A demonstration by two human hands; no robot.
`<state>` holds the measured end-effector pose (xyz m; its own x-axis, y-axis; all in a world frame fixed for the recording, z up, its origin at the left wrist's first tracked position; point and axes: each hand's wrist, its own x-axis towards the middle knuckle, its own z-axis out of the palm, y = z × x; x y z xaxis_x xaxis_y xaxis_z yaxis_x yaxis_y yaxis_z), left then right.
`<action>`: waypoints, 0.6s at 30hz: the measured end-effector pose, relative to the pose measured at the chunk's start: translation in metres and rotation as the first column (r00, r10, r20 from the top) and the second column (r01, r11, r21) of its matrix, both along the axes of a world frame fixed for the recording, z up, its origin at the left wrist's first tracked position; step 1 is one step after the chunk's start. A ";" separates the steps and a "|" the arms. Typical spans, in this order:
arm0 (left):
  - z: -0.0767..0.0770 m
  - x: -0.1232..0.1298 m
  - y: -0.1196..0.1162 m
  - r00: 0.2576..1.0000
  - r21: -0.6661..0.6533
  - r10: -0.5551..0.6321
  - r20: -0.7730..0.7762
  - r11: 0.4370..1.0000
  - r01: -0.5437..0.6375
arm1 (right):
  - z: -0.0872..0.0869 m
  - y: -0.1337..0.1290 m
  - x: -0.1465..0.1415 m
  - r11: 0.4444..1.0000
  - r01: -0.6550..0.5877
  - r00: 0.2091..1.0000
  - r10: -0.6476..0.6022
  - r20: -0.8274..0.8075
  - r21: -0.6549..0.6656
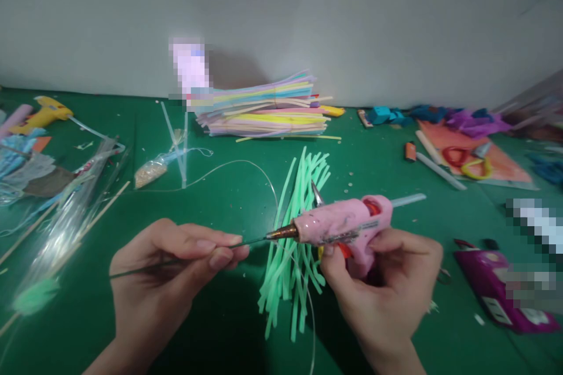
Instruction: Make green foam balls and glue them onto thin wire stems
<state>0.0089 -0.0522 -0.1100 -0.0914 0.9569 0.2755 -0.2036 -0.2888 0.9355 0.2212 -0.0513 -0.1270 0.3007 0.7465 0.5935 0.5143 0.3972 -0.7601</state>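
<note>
My left hand (180,269) pinches a thin dark green stem (145,270) between thumb and fingers, its end pointing right. Wrapped around the handle of a pink hot glue gun (338,224) is my right hand (382,287), with the thumb near the orange trigger. The gun's brown metal nozzle (284,232) is at the stem's tip; it looks like they touch. A clear glue stick (409,200) juts from the gun's back. Under the gun lies a loose bunch of light green fuzzy strips (292,287), partly hidden by it.
Bundled pastel strips (264,108) lie by the wall. At left are a yellow glue gun (48,112), clear plastic wrap (65,234) and a small bag of beads (151,173). To the right are scissors (477,169), a lighter (410,151) and a purple packet (497,287). A thin clear cord (246,162) loops across the table.
</note>
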 end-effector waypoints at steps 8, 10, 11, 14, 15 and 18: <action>0.000 0.003 0.003 0.999 -0.027 0.029 0.022 0.999 -0.029 | 0.000 0.000 0.002 1.000 0.004 1.000 -0.004 0.021 0.009; 0.000 0.002 0.002 0.999 -0.023 0.028 0.026 0.999 -0.027 | -0.001 0.001 0.001 1.000 -0.006 1.000 0.006 -0.002 0.004; 0.000 0.002 0.002 0.999 -0.023 0.027 0.024 0.999 -0.027 | -0.002 0.000 0.001 1.000 -0.020 1.000 0.020 -0.022 -0.006; 0.000 0.001 0.003 0.999 -0.021 0.032 -0.001 0.999 -0.032 | -0.004 -0.001 0.002 0.995 -0.085 0.991 0.079 -0.109 -0.054; 0.000 0.001 0.004 0.999 -0.019 0.043 -0.011 0.999 -0.043 | -0.005 -0.003 0.004 0.990 -0.112 0.984 0.099 -0.150 -0.081; 0.000 0.002 0.007 0.990 -0.035 0.139 -0.033 0.990 -0.140 | -0.002 -0.007 0.013 0.950 -0.251 0.920 0.174 -0.350 -0.187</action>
